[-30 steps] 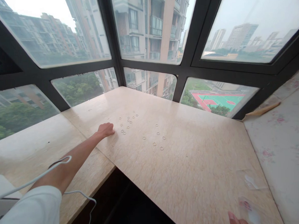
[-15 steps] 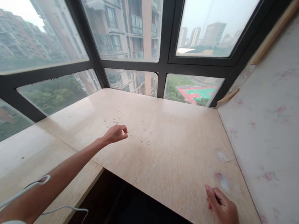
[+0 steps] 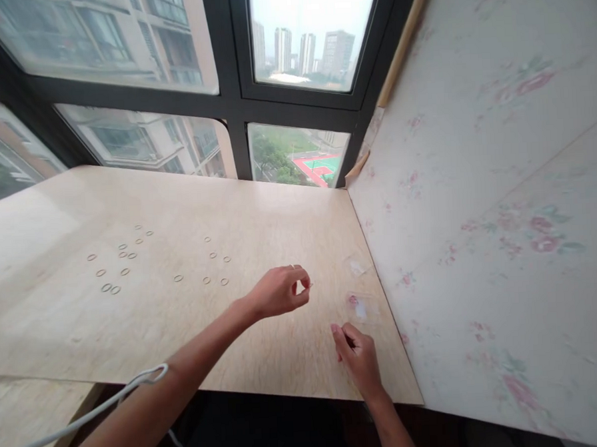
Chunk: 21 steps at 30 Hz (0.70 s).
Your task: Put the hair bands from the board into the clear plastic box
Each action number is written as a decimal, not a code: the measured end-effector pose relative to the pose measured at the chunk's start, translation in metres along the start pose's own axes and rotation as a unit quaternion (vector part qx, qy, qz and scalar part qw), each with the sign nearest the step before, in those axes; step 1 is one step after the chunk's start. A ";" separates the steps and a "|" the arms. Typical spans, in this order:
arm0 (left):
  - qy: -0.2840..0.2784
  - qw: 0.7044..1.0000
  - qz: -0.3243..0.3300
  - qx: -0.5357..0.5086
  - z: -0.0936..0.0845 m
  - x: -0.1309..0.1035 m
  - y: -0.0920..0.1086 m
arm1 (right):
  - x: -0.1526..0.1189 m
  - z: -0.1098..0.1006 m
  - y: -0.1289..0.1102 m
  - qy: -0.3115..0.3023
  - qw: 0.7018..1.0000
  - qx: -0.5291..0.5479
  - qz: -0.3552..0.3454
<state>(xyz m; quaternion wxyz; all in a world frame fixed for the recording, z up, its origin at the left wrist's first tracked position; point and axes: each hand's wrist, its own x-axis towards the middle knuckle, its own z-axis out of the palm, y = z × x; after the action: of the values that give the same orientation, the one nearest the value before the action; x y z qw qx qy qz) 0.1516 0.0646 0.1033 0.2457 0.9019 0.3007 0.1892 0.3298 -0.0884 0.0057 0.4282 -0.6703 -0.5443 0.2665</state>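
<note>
My left hand [image 3: 285, 291] is held over the table, thumb and forefinger pinched together. A thin edge shows at its fingertips, seemingly one of the small thin rings. Closed with the thumb on top, my right hand [image 3: 356, 357] hovers near the table's front right part; whatever it may hold is hidden. Several similar rings lie loose on the wooden tabletop: one group at the left, with a ring [image 3: 125, 272] in it, and another nearer the middle, with a ring [image 3: 206, 280] among them. Just beyond my right hand lies a clear plastic bag [image 3: 361, 307] with a white patch.
A second clear plastic piece [image 3: 355, 266] lies farther back beside the flowered wall [image 3: 479, 227]. Dark window frames [image 3: 232, 107] border the table's [image 3: 278, 218] far side. A white cable [image 3: 88, 414] runs along my left forearm.
My left hand has moved right, away from the rings and closer to my right hand, still pinching. The camera view has turned to the right. My right hand stays closed.
</note>
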 end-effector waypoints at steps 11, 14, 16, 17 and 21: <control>-0.023 0.997 0.040 -0.059 0.091 0.048 0.025 | 0.001 0.000 -0.001 -0.002 0.999 0.031 0.012; -0.024 0.997 0.043 -0.060 0.098 0.056 0.028 | 0.002 -0.001 -0.001 -0.001 0.999 0.032 0.013; -0.024 0.997 0.045 -0.061 0.101 0.062 0.031 | 0.001 -0.001 -0.002 0.000 0.999 0.036 0.013; -0.025 0.997 0.047 -0.060 0.103 0.066 0.032 | 0.001 -0.001 -0.003 0.001 0.999 0.037 0.013; -0.030 0.997 0.061 -0.047 0.110 0.078 0.037 | 0.000 -0.001 -0.004 0.006 0.999 0.038 0.013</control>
<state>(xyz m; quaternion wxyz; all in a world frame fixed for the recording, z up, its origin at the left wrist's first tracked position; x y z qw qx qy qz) 0.2803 0.0521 0.0498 0.2845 0.9113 0.2288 0.1905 0.3290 -0.0881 0.0093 0.4530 -0.6621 -0.5225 0.2889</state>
